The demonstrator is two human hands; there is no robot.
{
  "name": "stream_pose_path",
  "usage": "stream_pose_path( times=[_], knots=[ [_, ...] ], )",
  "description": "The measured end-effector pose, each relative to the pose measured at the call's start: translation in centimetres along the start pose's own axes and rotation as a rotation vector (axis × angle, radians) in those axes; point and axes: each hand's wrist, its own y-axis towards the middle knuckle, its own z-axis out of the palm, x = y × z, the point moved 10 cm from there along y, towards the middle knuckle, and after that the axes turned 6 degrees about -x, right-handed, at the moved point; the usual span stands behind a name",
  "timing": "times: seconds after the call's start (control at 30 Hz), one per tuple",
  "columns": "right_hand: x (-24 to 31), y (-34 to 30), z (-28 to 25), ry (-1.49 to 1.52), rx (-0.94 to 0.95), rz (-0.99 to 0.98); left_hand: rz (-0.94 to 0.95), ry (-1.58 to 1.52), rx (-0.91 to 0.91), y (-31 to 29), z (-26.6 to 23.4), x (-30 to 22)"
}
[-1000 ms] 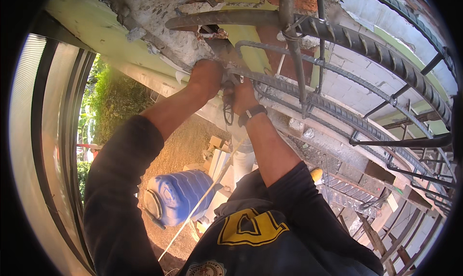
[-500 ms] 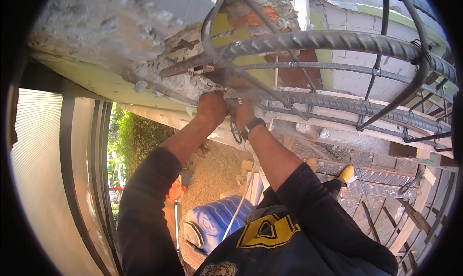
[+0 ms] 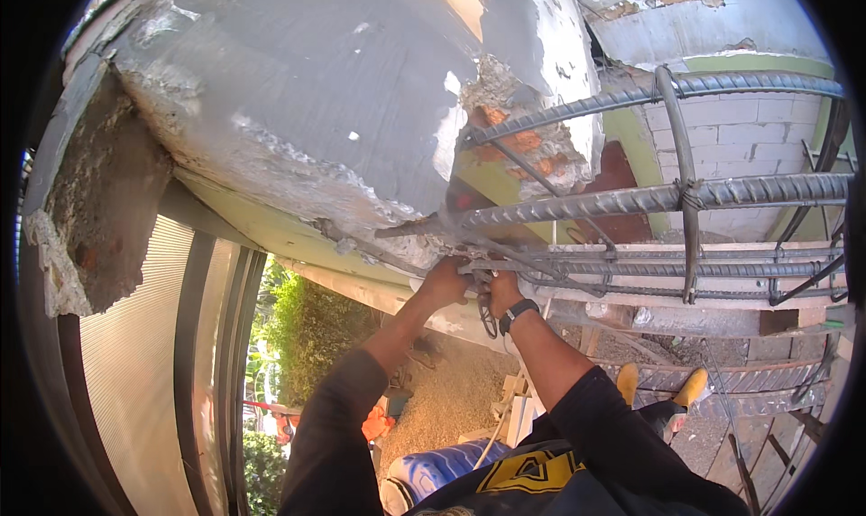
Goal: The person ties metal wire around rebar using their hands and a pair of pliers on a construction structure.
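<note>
My left hand (image 3: 444,283) is closed at the broken edge of the concrete beam (image 3: 316,110), close to the rebar ends. What its fingers grip is hidden. Right beside it my right hand (image 3: 505,293), with a dark watch (image 3: 518,313) on the wrist, is closed too. A thin dark loop (image 3: 488,319), which looks like wire, hangs between the hands; I cannot make out what the right fingers hold. Both hands are at the lower bars of the rebar cage (image 3: 690,194), just under a thick ribbed bar (image 3: 577,207).
Corrugated panels (image 3: 135,308) stand at the left. Far below are gravelly ground (image 3: 433,390) and a blue barrel (image 3: 437,469). Yellow boots (image 3: 691,388) show on planks at lower right. A white block wall (image 3: 731,142) lies behind the cage.
My view has tilted up, so hands and cage sit lower in the picture and more of the beam shows. Both hands remain close together at the rebar ends.
</note>
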Motion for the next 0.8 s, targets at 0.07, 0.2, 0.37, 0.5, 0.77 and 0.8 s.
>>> stream_pose_path(
  times=[0.07,0.2,0.37,0.5,0.77,0.8],
  knots=[
    [0.1,0.3,0.3,0.003,0.005,0.010,0.008,-0.119,-0.035,0.1,-0.1,-0.6],
    [-1.4,-1.0,1.1,0.036,0.029,0.056,0.155,-0.053,-0.223,0.3,-0.8,0.6],
    [0.0,0.3,0.3,0.021,0.028,-0.055,0.309,0.169,-0.356,-0.2,-0.9,-2.1],
    [-0.4,-0.3,0.9,-0.016,0.005,0.002,0.327,0.118,-0.448,-1.0,-1.3,-1.1],
    [0.4,-0.2,0.5,-0.005,-0.061,-0.025,0.172,0.321,-0.485,-4.6,-1.5,-4.5],
    [0.2,-0.1,0.5,-0.001,-0.060,-0.006,0.151,0.352,-0.482,-4.4,-1.5,-4.1]
  ],
)
